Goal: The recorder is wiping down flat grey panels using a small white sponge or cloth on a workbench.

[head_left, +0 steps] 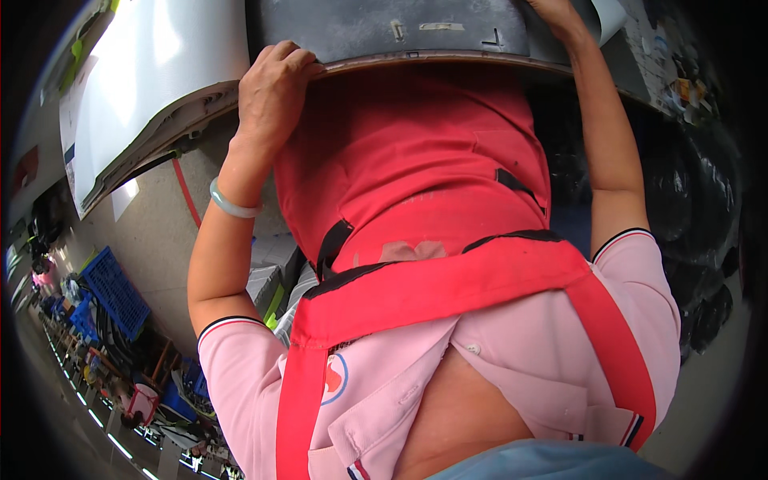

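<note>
My left hand (276, 88) is closed at the near edge of the worktop, beside the left end of a dark grey flat sheet (368, 24). Its curled fingertips meet the edge, and what they pinch, if anything, is hidden. A pale bangle (232, 203) circles that wrist. At the top right, my right hand (556, 14) is over the right part of the grey material, its fingers mostly cut off by the top of the picture. Small tape pieces (442, 26) and a dark corner mark (492, 37) show on the sheet.
A large white sheet (160, 72) curves over the worktop's left side. Further grey sheeting (612, 16) curls by my right hand. Dark plastic-wrapped bundles (696, 200) stand low on the right. A blue crate (116, 290) and cluttered goods lie at left. My red apron (416, 160) hangs against the edge.
</note>
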The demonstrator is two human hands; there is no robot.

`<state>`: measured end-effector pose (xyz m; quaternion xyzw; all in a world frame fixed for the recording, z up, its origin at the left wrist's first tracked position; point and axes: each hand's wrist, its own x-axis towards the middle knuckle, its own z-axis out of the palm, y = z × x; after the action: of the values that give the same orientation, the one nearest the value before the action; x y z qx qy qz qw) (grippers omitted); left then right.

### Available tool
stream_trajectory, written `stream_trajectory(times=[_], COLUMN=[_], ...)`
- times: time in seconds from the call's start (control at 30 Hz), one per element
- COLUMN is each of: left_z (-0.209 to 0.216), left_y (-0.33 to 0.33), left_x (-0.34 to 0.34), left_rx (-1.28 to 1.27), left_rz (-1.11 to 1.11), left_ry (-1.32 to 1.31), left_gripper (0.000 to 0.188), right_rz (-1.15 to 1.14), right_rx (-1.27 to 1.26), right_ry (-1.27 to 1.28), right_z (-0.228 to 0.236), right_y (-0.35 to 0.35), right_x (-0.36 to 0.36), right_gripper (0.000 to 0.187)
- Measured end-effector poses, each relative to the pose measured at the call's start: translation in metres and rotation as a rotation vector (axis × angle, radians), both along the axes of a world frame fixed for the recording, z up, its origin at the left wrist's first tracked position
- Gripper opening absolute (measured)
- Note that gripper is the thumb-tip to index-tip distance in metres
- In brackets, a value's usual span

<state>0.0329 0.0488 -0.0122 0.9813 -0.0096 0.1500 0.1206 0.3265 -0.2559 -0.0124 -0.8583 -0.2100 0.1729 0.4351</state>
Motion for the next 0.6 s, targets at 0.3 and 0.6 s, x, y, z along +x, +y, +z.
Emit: stream_trajectory(times=[0.3,0.6], left_z=[0.009,-0.024], left_y=[0.001,-0.080], left_x=[0.002,0.106], left_rx=[-0.002,-0.317], left_rz=[0.042,-0.164], left_ry=[0.137,-0.123], left_gripper=[0.020,0.014], right_rz=[-0.003,0.104], right_rx=[-0.077,-0.132], right_ry=[-0.055,-0.072], right_z=[-0.014,-0.026], right_y=[-0.009,-0.013], right_x=[0.011,0.026], right_gripper=[0.023,0.037])
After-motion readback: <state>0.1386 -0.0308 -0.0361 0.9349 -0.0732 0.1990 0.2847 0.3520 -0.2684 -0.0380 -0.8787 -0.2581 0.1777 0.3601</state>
